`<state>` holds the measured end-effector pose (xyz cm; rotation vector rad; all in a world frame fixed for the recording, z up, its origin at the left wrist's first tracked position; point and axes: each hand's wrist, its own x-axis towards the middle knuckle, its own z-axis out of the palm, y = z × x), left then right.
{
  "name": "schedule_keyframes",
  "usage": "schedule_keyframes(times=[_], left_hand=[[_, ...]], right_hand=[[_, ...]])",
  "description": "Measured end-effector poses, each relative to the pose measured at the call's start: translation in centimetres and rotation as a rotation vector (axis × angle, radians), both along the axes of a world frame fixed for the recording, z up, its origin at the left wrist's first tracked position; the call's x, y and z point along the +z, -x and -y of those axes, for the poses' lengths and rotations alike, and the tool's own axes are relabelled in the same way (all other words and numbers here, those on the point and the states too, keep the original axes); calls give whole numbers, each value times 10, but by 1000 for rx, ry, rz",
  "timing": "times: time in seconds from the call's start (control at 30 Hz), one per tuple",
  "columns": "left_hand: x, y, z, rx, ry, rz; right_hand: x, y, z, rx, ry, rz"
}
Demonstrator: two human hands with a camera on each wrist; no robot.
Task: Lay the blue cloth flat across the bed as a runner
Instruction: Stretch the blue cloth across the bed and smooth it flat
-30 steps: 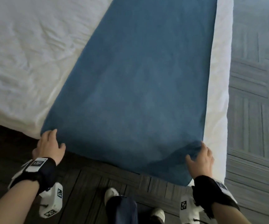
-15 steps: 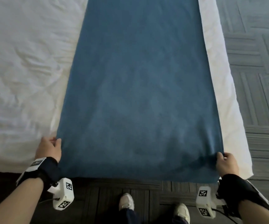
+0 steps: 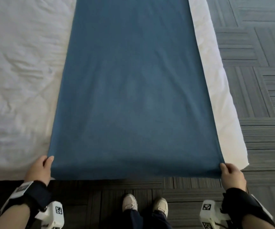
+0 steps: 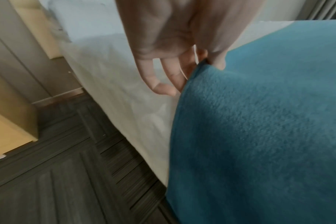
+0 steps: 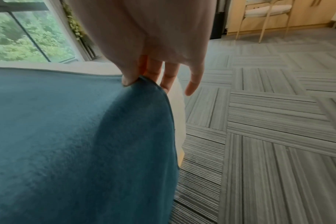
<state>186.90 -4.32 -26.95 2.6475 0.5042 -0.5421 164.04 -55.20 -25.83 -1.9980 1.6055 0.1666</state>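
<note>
Your left hand (image 3: 39, 169) pinches the near left corner of the blue fleece cloth (image 3: 133, 83), thumb on top and a finger beneath the hem; in the left wrist view the remaining fingers (image 4: 159, 78) hang loosely apart, clear of the fabric and over the white bedsheet (image 4: 125, 91). Your right hand (image 3: 232, 176) holds the near right corner the same way: the thumb presses down on the cloth's edge against a finger under it, while the other fingers (image 5: 194, 81) point down, spread and touching nothing.

Between the two pinches the cloth's near hem is drawn taut and hangs just over the edge of the bed (image 3: 17, 80). From there the cloth runs away from you in a long, smooth band across the wrinkled white mattress cover, lying close to the bed's right edge with a narrow white strip showing beside it.

Your pale shoes (image 3: 130, 204) stand on the grey striped carpet tiles (image 3: 257, 80) just in front of the bed.
</note>
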Motion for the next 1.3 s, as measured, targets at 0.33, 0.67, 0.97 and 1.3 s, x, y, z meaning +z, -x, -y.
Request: schedule_keyframes(times=[0.33,0.67,0.97,1.3], left_hand=[[-2,1,9,108,104,-29],[8,-23,26,162,1,50],[11,-16,23,164,22,8],[5,-24,22,144,17,69]], right_hand=[[8,-27,4,144,-45,83],[1,-53,25,95,-22,19],[0,-46,16,125,-6,6],[2,-66,23,84,14,16]])
